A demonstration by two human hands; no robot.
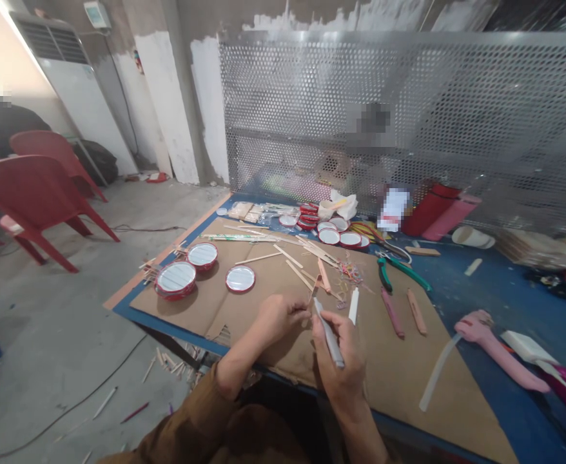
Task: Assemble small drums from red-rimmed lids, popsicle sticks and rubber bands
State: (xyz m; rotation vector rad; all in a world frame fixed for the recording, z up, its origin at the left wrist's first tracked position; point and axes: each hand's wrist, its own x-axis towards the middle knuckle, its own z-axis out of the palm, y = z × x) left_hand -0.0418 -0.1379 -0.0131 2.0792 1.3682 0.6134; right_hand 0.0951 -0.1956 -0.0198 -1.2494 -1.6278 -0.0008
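Observation:
My left hand point(283, 317) pinches a thin wooden stick point(313, 290) upright, its top end reddish-brown. In my right hand point(338, 348) is a pale grey marker point(330, 336), its tip pointing up beside the stick; whether the two touch I cannot tell. Just beyond my hands lie a white marker point(354, 305), an orange marker point(324, 276) and a tangle of small colourful bands point(351, 270). Left of them, a red-rimmed round disc point(240, 278) with a white top lies flat on the cardboard sheet point(205, 303).
Red-rimmed stacks point(175, 278) stand at left. To the right lie a mauve marker point(392, 313), a peach marker point(417, 311), green-handled pliers point(384, 274) and a pink glue gun point(500, 351). Loose wooden sticks point(258, 258) are scattered behind. A perforated metal panel point(287, 96) borders the table.

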